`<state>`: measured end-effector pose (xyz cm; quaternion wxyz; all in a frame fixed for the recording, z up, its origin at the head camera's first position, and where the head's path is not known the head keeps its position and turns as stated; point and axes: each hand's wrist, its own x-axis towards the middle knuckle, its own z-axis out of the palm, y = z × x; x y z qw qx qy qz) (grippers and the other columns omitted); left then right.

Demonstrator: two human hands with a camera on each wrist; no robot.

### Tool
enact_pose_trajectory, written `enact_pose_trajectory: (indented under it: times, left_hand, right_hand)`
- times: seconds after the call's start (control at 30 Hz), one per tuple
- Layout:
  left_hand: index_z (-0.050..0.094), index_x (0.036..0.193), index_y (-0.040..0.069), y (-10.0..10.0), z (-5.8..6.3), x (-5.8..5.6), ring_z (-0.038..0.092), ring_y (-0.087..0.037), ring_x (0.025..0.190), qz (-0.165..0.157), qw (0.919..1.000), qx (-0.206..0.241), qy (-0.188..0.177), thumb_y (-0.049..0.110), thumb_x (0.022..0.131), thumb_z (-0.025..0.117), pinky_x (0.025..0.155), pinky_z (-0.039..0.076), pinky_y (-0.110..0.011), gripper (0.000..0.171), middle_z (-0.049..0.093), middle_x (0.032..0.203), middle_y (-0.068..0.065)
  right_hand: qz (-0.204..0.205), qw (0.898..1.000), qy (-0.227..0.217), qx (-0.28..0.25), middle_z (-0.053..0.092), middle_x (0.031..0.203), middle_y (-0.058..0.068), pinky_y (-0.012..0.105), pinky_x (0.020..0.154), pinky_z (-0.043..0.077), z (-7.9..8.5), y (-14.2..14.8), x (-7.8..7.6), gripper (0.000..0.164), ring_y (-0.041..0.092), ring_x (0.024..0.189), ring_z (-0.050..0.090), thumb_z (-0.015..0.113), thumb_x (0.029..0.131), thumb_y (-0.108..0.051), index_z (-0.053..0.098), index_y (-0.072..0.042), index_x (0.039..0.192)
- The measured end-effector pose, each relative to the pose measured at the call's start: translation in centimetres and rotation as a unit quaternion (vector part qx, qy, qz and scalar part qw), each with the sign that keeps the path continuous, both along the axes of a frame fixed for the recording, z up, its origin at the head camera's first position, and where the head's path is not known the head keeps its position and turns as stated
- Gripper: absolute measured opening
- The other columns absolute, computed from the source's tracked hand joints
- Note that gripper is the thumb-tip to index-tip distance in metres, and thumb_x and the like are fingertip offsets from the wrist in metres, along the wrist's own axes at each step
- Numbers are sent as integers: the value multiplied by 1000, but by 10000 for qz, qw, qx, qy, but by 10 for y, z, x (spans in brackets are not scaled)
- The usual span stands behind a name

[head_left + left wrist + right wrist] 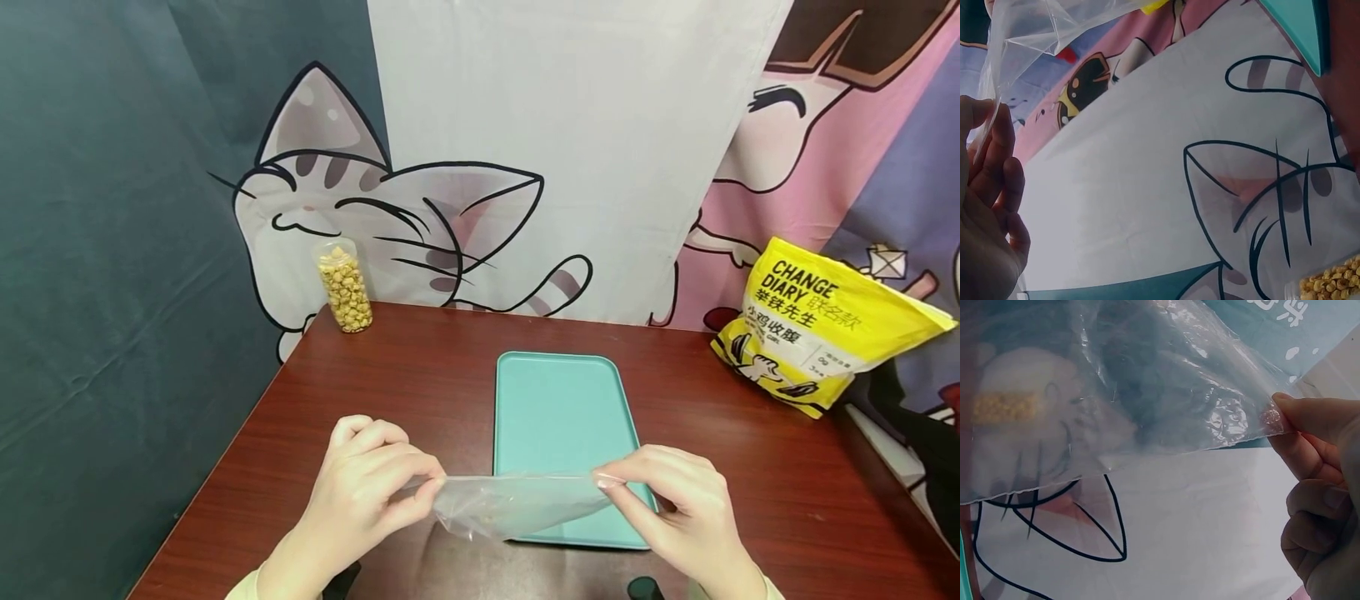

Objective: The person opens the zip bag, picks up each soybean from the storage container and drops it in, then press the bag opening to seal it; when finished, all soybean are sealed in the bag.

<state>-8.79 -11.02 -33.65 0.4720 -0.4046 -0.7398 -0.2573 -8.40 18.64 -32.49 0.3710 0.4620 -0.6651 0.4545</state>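
A clear plastic bag (517, 504) is stretched between both hands, over the near part of a teal tray (562, 408). My left hand (375, 479) pinches one corner of its upper edge between thumb and index finger. At the other corner, my right hand (675, 504) pinches the edge the same way. In the right wrist view the bag (1147, 394) hangs wrinkled and see-through, with the right hand (1322, 475) gripping its corner. The left wrist view shows the left hand (991, 187) with the film between thumb and fingers.
A clear jar of yellow popcorn-like pieces (345, 287) stands at the table's back left corner. A yellow snack bag (810, 333) stands at the back right. The dark red wooden table (420, 358) ends at a cartoon-printed cloth (570, 100). A dark round object (643, 588) shows at the front edge.
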Motion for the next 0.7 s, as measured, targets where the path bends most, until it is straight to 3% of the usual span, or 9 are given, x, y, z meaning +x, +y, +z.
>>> enact_pose_trajectory:
  times: [0.37,0.7]
  left_hand:
    - [63,71,20,-11,-9,-1,52,-11,70,287,9994,114,-131,22,93,46,78,29,-34,27,58,64,17]
    - [64,71,21,-19,-9,-2,51,-11,69,435,9989,135,-75,27,94,50,77,29,-34,27,59,63,16]
  right_hand:
    - [-106,9999,-48,38,67,71,4,11,50,28,-8,0,-2,5,1,57,45,69,86,-10,72,-7,86]
    - [-271,9994,-199,61,66,70,1,10,48,25,-11,0,-3,5,-2,54,36,71,84,-8,72,-10,88]
